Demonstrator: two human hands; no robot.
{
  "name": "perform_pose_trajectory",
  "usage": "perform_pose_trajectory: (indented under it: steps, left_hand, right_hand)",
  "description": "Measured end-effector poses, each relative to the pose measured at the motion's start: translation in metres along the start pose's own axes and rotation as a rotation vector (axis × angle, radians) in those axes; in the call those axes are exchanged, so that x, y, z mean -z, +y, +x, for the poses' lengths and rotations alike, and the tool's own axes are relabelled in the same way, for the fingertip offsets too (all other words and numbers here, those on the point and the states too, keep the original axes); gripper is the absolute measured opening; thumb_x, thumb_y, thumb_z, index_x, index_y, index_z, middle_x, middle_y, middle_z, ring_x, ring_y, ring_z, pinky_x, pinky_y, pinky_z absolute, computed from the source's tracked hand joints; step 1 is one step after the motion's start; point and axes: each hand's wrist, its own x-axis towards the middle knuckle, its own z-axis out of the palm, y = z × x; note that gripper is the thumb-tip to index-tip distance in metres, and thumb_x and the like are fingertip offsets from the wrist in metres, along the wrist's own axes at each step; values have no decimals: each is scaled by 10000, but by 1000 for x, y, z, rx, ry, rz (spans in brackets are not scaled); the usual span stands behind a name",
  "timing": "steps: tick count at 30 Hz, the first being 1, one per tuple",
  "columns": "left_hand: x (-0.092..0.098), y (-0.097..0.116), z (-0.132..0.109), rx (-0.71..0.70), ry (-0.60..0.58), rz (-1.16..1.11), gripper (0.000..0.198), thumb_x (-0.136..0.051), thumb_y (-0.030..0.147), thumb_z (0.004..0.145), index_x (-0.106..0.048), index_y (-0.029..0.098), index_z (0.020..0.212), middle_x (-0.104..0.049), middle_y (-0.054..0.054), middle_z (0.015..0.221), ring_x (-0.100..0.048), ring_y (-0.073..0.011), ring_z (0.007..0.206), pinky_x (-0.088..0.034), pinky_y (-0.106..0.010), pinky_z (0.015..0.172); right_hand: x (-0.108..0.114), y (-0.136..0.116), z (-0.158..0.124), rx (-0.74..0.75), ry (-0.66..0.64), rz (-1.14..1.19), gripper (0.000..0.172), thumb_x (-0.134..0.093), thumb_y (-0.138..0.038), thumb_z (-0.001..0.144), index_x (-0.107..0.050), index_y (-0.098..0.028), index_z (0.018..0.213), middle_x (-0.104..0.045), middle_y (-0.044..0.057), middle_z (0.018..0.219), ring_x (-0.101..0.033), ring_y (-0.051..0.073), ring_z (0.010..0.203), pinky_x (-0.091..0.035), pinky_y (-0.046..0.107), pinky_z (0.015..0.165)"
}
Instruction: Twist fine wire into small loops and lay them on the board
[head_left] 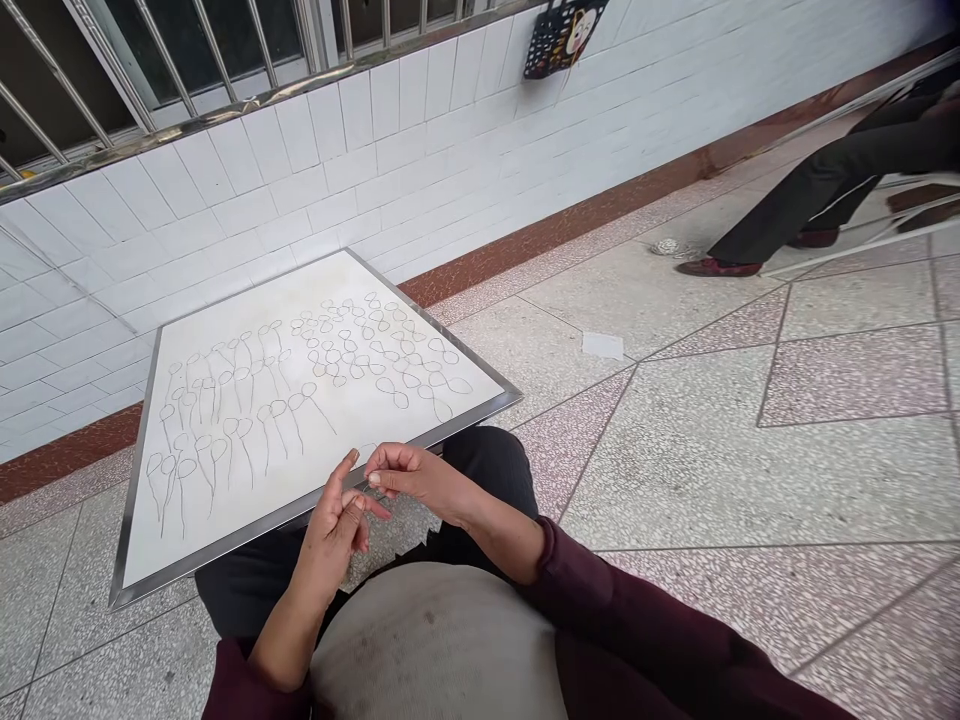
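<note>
Near the front edge of a white board [300,480], both hands come together around a thin dark wire [365,488], which is hard to see between the fingers. My right hand [420,482] pinches it with thumb and forefinger. The thumb of my left hand [334,530] presses against its fingers at the other side of the wire, while the forefinger points up. Several single-loop wires with long tails [214,445] lie on the board's left part. Toward its right part are several double-loop wires [375,345] shaped like a figure eight.
The metal-edged board rests by my knees, its far side near a white tiled wall [450,180]. A dotted basket [562,38] hangs there. Right of the board, a white paper [602,345] lies on the floor. Further off are a seated person's leg [802,195] and a wire coil [667,246].
</note>
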Motion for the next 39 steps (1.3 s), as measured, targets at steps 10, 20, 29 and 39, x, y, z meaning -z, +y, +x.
perform_pose_trajectory:
  steps: [10, 20, 29, 39]
  left_hand:
    - [4, -3, 2, 6, 102, -75, 749, -636, 463, 838, -321, 240, 1480, -681, -41, 860, -418, -74, 508, -277, -213, 473]
    - [6, -3, 4, 11, 97, -85, 742, -647, 479, 821, -365, 236, 1462, -693, -31, 832, -368, -53, 437, -295, -209, 452]
    - [9, 0, 7, 93, 24, -81, 761, -670, 475, 803, -380, 207, 1453, -705, -31, 773, -327, -21, 346, -236, -194, 377]
    - [7, -11, 12, 122, 22, -30, 724, -644, 490, 813, -412, 196, 1433, -699, -42, 806, -333, -22, 336, -244, -199, 354]
  right_hand:
    - [-7, 9, 3, -9, 15, 40, 280, -763, -399, 731, -663, -164, 844, -591, -27, 675, -509, 100, 636, -389, 244, 619]
    - [-14, 10, 5, 57, -50, 37, 293, -719, -434, 768, -622, -171, 853, -568, -48, 592, -508, 107, 590, -365, 261, 613]
    - [-15, 11, 2, 75, -71, -55, 261, -679, -430, 806, -610, -180, 838, -541, -55, 546, -481, 106, 545, -383, 267, 608]
    - [-8, 18, 3, 68, -43, -105, 204, -665, -383, 793, -605, -189, 783, -507, -65, 522, -448, 102, 515, -320, 249, 556]
